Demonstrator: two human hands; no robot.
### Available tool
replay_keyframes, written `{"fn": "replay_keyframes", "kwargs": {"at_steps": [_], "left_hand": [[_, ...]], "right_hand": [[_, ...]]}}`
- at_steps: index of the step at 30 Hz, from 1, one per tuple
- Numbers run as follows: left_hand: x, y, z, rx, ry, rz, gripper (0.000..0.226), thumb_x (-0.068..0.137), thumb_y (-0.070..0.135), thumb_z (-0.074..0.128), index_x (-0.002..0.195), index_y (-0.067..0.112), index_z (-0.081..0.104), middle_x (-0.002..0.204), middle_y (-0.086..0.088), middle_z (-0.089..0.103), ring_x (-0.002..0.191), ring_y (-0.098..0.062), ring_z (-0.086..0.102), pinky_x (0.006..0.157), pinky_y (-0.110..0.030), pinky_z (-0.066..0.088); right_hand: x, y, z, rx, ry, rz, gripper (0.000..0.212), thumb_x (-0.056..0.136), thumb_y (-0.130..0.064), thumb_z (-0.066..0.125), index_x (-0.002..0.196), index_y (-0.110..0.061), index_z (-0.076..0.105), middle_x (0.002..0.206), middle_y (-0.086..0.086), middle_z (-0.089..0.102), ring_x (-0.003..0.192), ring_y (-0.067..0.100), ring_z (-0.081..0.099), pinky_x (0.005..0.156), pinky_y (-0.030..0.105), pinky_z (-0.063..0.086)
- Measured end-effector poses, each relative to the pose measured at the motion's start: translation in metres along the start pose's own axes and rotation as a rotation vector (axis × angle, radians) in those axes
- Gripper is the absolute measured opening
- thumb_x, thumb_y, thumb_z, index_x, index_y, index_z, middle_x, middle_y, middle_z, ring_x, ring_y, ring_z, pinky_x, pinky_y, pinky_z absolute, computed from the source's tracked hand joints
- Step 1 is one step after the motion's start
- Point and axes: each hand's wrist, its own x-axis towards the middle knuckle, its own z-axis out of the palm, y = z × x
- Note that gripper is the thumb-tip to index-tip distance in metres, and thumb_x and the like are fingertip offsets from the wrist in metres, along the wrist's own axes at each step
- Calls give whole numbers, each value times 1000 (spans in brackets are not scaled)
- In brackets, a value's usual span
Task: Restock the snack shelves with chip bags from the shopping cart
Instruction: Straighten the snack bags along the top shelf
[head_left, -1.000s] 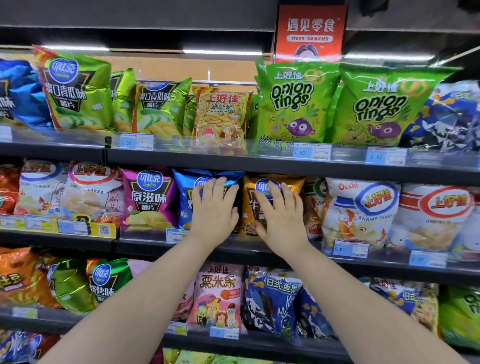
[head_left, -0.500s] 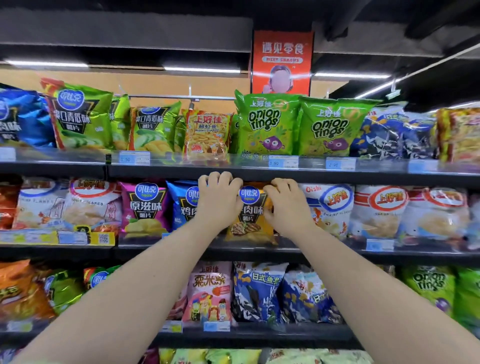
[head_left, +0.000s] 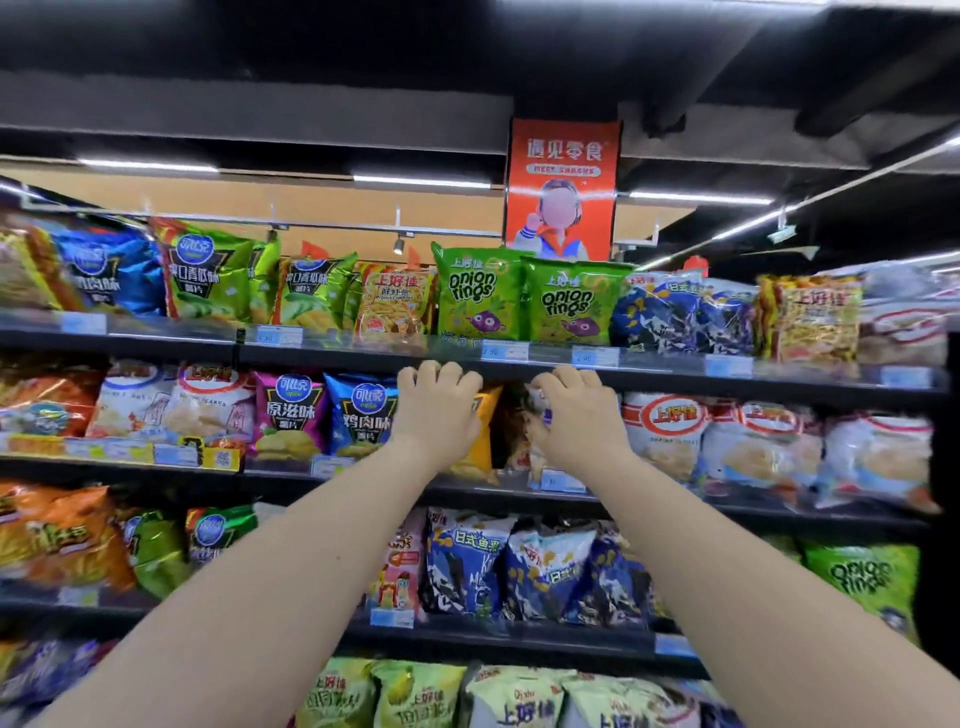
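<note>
Steadily, you are seating the yellow chip bag (head_left: 485, 431) on the shelf (head_left: 493, 493) beside the blue bag (head_left: 363, 410), left hand (head_left: 436, 415) curling over its top, right hand (head_left: 576, 423) curled alongside on what I cannot tell, and should be easing it upright, label outward.

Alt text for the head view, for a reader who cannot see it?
Two bare hands reach to the second shelf of a snack display, fingers curled over bag tops: the left hand on a yellow chip bag, the right hand on a white snack bag. Green onion rings bags stand above.
</note>
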Motion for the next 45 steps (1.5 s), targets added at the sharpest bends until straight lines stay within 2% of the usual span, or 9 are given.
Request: {"fn": "replay_keyframes", "kwargs": {"at_steps": [6,10,13,22,27,31,34,39,45], "left_hand": [[-17,18,-40,-12,70,-55,35,84,34,57,117,22,59,110,-3,61,103,-29,52,86,-43,37],[-14,22,-62,24,59,-32,38,88,39,54,123,23,55,118,-2,58,110,-28,50,92,-44,37],[1,15,-69,49,70,-6,40,92,40,50,129,24,51,127,-1,53,118,-27,45,100,-46,34],[59,-27,-24,51,49,3,48,93,43,47,137,26,43,136,-1,47,125,-26,39,103,-45,29],[91,-62,18,2,12,75,57,94,47,45,146,28,33,148,1,36,134,-26,28,108,-46,26],[123,-97,57,87,-149,212,70,96,54,37,155,37,2,164,5,-5,149,-30,1,116,-53,10],[144,-104,91,68,-90,307,76,96,58,32,152,40,-15,159,8,-25,148,-26,-19,119,-54,-3],[181,-106,115,36,-59,269,73,99,57,25,149,34,-23,157,7,-29,146,-22,-26,119,-53,-10],[209,-108,122,-105,-81,247,71,99,53,33,155,36,-8,162,8,-15,150,-18,-14,122,-51,-2]], "right_hand": [[-32,6,-34,73,73,-38,36,75,-25,68,109,-15,63,107,7,62,96,33,55,73,44,49],[-32,8,-46,59,106,-69,37,73,-24,73,107,-15,65,103,7,64,93,33,58,69,43,50],[-15,8,-51,-5,98,-90,39,80,-28,67,117,-16,61,111,6,61,101,31,56,78,43,48],[54,-5,-14,-54,69,-54,49,89,-32,58,136,-21,47,132,3,51,120,27,45,95,41,41],[102,-10,15,-52,27,-72,62,92,-33,54,148,-23,29,150,7,32,134,29,33,104,43,39],[140,-6,50,6,-136,-17,80,94,-33,54,154,-33,1,162,2,-13,148,29,6,113,47,27],[158,3,78,-109,-125,-98,90,94,-37,53,152,-35,-16,157,0,-31,149,26,-9,118,46,19],[189,3,96,-143,-59,-92,83,97,-39,48,153,-29,-12,159,-1,-25,149,26,-13,118,45,17],[214,-13,102,-6,-43,22,74,98,-30,50,156,-23,5,163,2,-10,149,30,-7,116,46,28]]}}
